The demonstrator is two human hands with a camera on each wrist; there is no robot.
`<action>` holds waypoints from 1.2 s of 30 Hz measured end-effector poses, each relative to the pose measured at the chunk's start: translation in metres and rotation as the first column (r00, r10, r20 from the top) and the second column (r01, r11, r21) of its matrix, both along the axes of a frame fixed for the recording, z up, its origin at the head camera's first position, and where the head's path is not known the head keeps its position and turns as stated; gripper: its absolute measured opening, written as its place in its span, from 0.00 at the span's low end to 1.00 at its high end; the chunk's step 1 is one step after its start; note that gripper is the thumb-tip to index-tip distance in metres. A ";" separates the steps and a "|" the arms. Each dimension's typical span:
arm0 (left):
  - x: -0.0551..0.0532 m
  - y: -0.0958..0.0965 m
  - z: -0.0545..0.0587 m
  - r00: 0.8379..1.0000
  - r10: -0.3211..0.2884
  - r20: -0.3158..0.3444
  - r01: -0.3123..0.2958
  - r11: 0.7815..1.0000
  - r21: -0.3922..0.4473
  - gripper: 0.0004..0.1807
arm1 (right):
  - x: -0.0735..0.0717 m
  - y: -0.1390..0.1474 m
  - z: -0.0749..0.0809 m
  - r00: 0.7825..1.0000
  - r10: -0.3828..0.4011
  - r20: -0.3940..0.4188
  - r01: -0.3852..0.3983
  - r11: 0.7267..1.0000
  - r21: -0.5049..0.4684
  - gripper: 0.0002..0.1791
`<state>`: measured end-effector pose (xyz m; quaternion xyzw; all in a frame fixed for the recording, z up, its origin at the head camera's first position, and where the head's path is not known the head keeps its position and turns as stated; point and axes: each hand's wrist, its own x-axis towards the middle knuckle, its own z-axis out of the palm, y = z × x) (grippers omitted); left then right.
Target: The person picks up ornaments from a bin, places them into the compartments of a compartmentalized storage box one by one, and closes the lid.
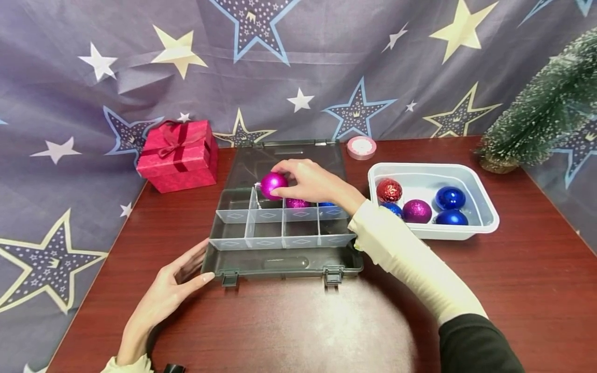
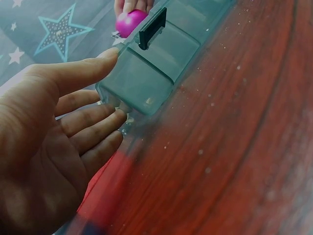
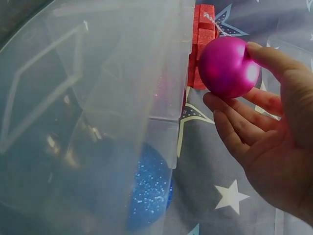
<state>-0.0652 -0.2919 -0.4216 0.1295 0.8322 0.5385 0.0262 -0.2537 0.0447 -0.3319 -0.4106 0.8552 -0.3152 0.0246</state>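
Two hands at work on the box!
Left hand rests at the box's near-left corner, fingers extended, gripping nothing, likely steadying it; beyond, over the box's back row, right hand pinches the pink ball, probably to leave its cap free, pointing box-left; round, no long axis.

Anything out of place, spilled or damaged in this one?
Nothing stands out. The right hand holds a pink ball over the organizer, whose lid is open; the other visible balls sit in the white tub or the organizer. No spill or damage shows.
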 end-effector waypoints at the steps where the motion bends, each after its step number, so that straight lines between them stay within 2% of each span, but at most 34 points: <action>1: 0.000 0.000 0.000 1.000 0.001 0.000 -0.001 1.000 -0.002 0.38 | 0.000 0.000 0.000 1.000 -0.003 0.002 0.003 1.000 0.003 0.27; 14: 0.000 0.000 0.001 1.000 -0.005 -0.002 0.005 1.000 0.007 0.38 | 0.000 -0.001 -0.002 0.997 -0.012 0.081 0.011 1.000 0.021 0.28; 23: -0.001 -0.001 0.001 1.000 -0.002 0.003 0.002 1.000 0.002 0.38 | 0.000 0.013 0.000 0.997 -0.018 0.078 0.017 1.000 0.009 0.26; 29: -0.001 -0.001 0.000 1.000 0.000 0.013 0.000 1.000 -0.004 0.38 | 0.004 0.030 0.004 0.996 -0.038 0.079 0.038 0.999 0.004 0.26; 36: -0.001 -0.001 -0.001 1.000 -0.001 0.011 0.001 1.000 -0.011 0.38 | 0.012 0.065 0.007 0.993 -0.101 0.053 0.102 0.995 -0.005 0.27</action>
